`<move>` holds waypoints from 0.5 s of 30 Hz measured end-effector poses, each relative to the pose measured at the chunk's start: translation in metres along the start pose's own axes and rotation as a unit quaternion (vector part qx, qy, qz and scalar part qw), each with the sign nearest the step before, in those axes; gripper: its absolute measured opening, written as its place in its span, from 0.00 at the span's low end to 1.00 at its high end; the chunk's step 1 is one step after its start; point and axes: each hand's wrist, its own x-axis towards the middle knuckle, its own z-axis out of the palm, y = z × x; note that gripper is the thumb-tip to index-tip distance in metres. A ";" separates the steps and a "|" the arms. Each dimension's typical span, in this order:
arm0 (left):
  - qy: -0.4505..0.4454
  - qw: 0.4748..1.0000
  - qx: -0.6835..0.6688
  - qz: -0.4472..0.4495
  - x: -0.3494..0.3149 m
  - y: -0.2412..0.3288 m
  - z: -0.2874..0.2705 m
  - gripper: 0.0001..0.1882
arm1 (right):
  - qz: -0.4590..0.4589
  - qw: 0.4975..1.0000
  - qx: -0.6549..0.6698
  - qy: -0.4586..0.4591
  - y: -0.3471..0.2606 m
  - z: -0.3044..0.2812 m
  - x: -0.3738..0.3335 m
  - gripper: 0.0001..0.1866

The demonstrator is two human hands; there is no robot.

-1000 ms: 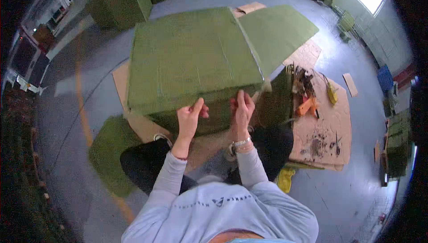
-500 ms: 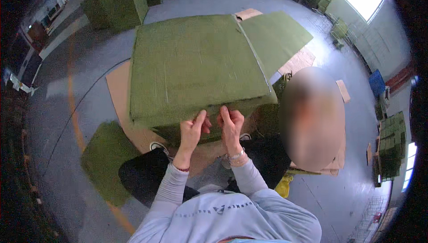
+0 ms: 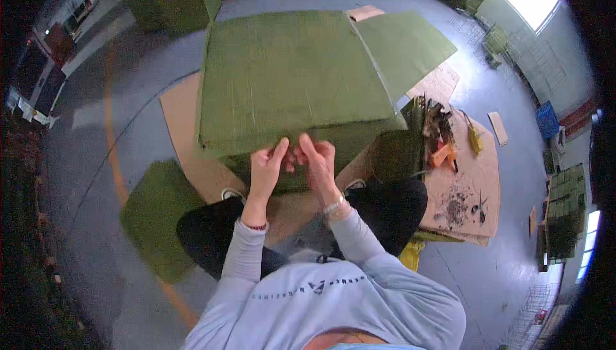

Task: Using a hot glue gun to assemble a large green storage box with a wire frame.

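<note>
**A:** Where is the big green box?

**B:** The green box (image 3: 292,84) fills the upper middle of the frame, sitting on a sheet of brown cardboard (image 3: 183,132) on the grey floor (image 3: 128,55). One flap (image 3: 404,45) is folded out toward the upper right.

**A:** And the hands?

**B:** Both meet at the box's near edge, just below the centre of the frame. The left hand (image 3: 266,167) has its fingers extended upward, touching the box edge. The right hand (image 3: 317,161) is just beside it, fingers half curled and pinched together. The fingertips of the two hands nearly touch each other.

**A:** Is either holding something?

**B:** I cannot tell. If anything small sits between the fingers, it is hidden. Neither hand is spread wide; both are narrow and close together.

**A:** What lies around?

**B:** A flat green panel (image 3: 154,215) lies on the floor at lower left. To the right of the box, another cardboard sheet (image 3: 471,183) carries an orange tool (image 3: 441,155), a yellow object (image 3: 475,139) and dark debris. The person's knees in black trousers (image 3: 205,231) flank the box. Stacks of green boxes (image 3: 564,212) stand at the right rim.
</note>
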 end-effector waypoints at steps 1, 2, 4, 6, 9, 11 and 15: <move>0.000 1.000 -0.001 -0.007 0.003 -0.002 0.001 0.17 | 0.020 1.000 0.010 0.006 -0.006 0.008 0.004 0.18; 0.007 0.999 -0.037 -0.006 0.005 -0.006 0.003 0.17 | -0.009 1.000 0.009 0.006 0.009 0.001 0.012 0.19; 0.027 0.996 -0.088 0.007 0.003 -0.007 0.009 0.16 | 0.004 1.000 0.020 0.000 0.016 -0.001 0.010 0.19; 0.044 0.996 -0.078 0.014 0.006 -0.015 0.009 0.16 | 0.015 0.999 0.031 -0.008 0.018 -0.004 0.013 0.20; 0.065 0.996 -0.050 0.031 0.008 -0.027 0.006 0.15 | -0.002 1.000 -0.017 -0.014 0.014 -0.001 0.014 0.20; 0.067 0.996 -0.034 0.044 0.007 -0.025 0.007 0.15 | -0.024 0.999 -0.032 0.026 0.019 0.001 0.015 0.19; 0.060 0.995 0.012 0.075 0.006 -0.023 0.002 0.15 | -0.038 0.998 -0.041 0.007 0.015 0.004 0.011 0.19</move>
